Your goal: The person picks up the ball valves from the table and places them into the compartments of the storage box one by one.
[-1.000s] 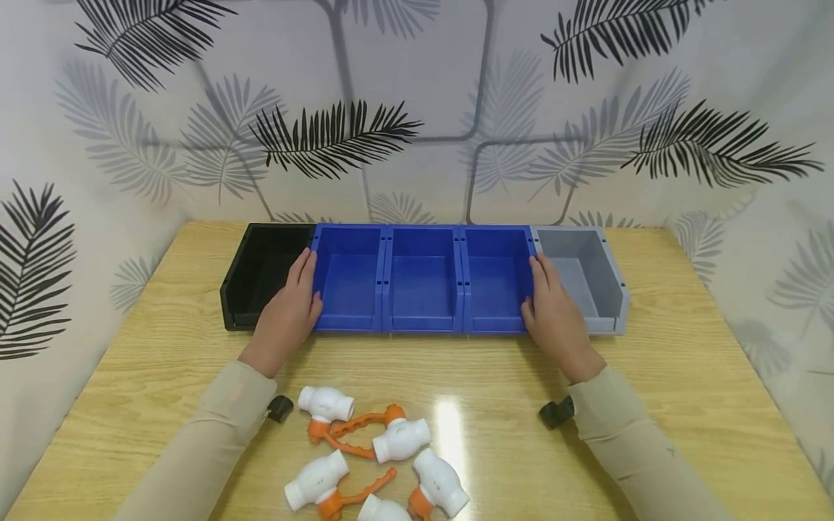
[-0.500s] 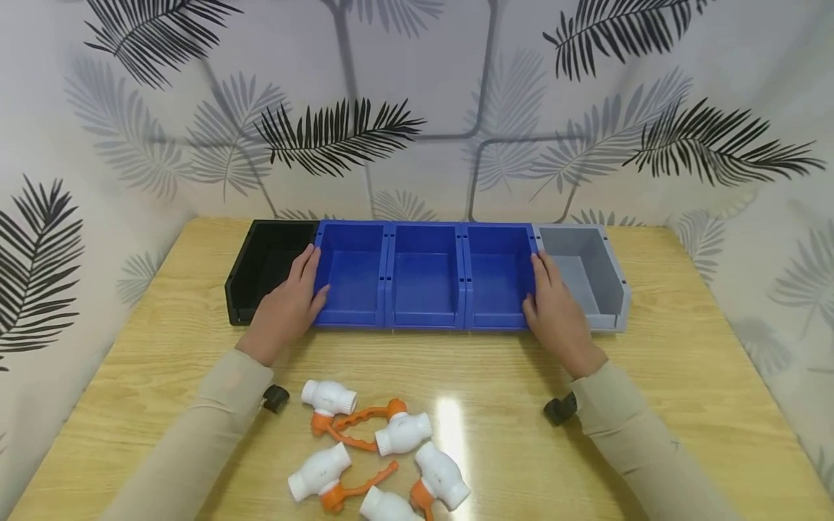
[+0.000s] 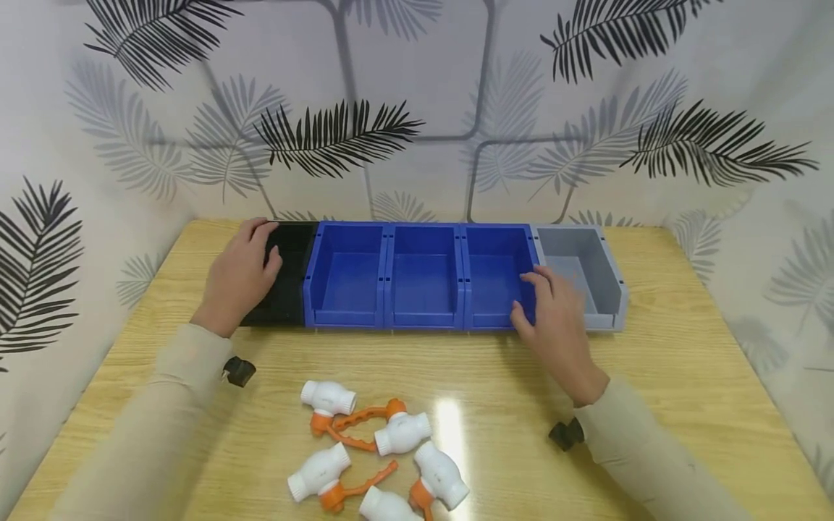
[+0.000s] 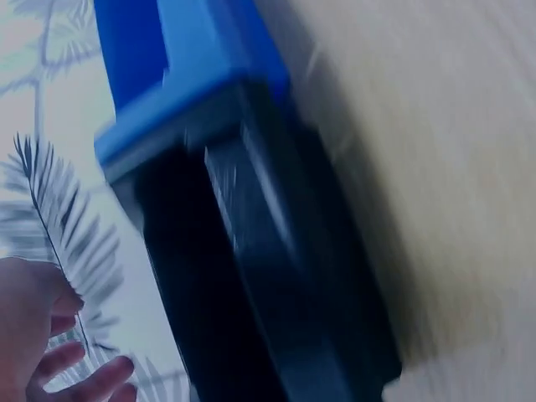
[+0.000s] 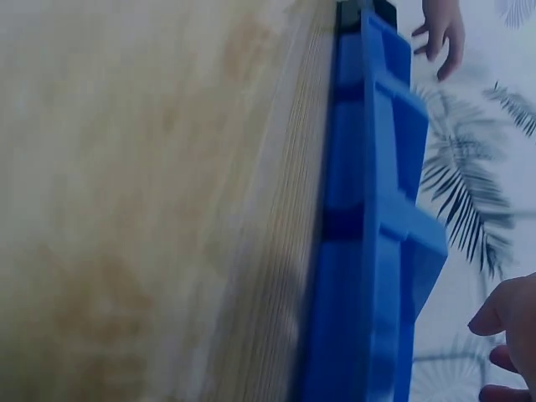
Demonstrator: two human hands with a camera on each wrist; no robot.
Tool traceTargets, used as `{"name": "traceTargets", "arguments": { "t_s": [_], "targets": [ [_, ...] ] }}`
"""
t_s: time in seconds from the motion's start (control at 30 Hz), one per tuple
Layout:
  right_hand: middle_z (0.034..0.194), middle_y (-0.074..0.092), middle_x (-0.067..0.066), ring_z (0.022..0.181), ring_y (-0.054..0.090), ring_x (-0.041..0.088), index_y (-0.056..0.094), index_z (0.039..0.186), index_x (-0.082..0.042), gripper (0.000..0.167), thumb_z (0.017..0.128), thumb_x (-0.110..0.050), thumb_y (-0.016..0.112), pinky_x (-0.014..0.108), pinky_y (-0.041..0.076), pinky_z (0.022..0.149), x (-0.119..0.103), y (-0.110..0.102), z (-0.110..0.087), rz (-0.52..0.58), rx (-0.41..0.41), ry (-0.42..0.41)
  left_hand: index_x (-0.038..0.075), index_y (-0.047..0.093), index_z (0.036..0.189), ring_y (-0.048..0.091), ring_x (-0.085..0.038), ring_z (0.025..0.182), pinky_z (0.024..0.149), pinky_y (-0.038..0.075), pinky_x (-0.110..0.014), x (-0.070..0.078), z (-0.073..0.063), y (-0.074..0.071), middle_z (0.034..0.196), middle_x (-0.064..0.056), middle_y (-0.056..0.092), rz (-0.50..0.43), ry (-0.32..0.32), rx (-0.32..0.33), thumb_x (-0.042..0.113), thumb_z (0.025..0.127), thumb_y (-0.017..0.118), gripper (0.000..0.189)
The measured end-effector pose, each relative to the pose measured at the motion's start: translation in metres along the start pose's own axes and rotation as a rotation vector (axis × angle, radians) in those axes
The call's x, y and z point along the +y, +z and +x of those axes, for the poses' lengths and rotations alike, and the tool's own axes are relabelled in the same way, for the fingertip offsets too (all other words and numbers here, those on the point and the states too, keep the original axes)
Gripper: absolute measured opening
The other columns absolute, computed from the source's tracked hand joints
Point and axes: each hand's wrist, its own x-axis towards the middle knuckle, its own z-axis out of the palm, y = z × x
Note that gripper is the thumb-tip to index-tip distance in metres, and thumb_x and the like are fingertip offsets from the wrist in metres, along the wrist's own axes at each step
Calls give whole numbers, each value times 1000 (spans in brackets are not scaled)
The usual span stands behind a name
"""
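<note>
Nearest the body, below and between the hands, several white valves (image 3: 402,434) are spread on the surface (image 3: 502,405), their orange handles (image 3: 373,480) turned different ways; the lowest valve is cut off by the edge of the head view. Two handles are seen lying close together, so a neighbour could be dragged along if one valve were lifted. Should the left arm be drawn inward low, the nearest valve could be knocked by the black wrist piece (image 3: 239,371).

Farther off, the left hand (image 3: 238,277) is held over the outer side of the black bin (image 3: 293,289), with fingers loosely bent and nothing gripped. The right hand (image 3: 559,329) is held over the join between the end blue bin (image 3: 491,289) and the grey bin (image 3: 599,271), fingers likewise relaxed and nothing gripped; whether a rim is touched by either cannot be told. Between the hands, two more blue bins (image 3: 420,289) are set in the same row. If one end were pushed harder than the other, the row could probably be skewed or a seam parted. Just behind, the leaf-printed wall (image 3: 417,65) could be struck by too strong a shove
</note>
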Motion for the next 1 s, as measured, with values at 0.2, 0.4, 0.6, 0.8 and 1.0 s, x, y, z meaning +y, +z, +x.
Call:
{"name": "traceTargets", "arguments": {
  "t_s": [0.2, 0.4, 0.6, 0.8, 1.0],
  "targets": [
    [100, 58, 14, 95, 54, 31, 58, 101, -1, 27, 80, -18, 63, 47, 40, 79, -23, -10, -22, 40, -96, -78, -5, 54, 114, 52, -39, 67, 48, 42, -48, -21, 14, 1, 109, -25, 52, 36, -107, 91, 11, 90, 52, 29],
    [83, 57, 0, 74, 53, 15, 58, 89, -8, 14, 82, -20, 63, 31, 45, 67, -45, -11, -55, 86, -273, -84, -5, 47, 95, 46, -40, 66, 48, 40, -52, -39, 23, 8, 86, -23, 44, 82, -237, 134, 17, 90, 51, 23],
    [66, 47, -14, 57, 41, -1, 55, 73, -20, 15, 81, -26, 66, 17, 38, 51, -68, -26, -77, 140, -420, -80, -12, 44, 89, 45, -44, 62, 50, 39, -53, -58, 28, 15, 77, -26, 43, 169, -277, 115, 22, 92, 48, 34],
    [55, 26, -22, 47, 24, -8, 40, 59, -27, 35, 86, -33, 62, 10, 23, 44, -92, -44, -96, 227, -510, -263, -15, 42, 91, 47, -48, 67, 49, 40, -55, -69, 29, 21, 82, -30, 43, 131, -426, -61, 28, 94, 44, 43],
    [52, 20, -23, 46, 18, -12, 39, 55, -28, 41, 91, -38, 55, 9, 20, 42, -106, -55, -110, 375, -711, -338, -13, 43, 95, 49, -52, 75, 56, 40, -59, -79, 28, 27, 88, -33, 46, 38, -541, -170, 33, 94, 36, 47]
  ]
}}
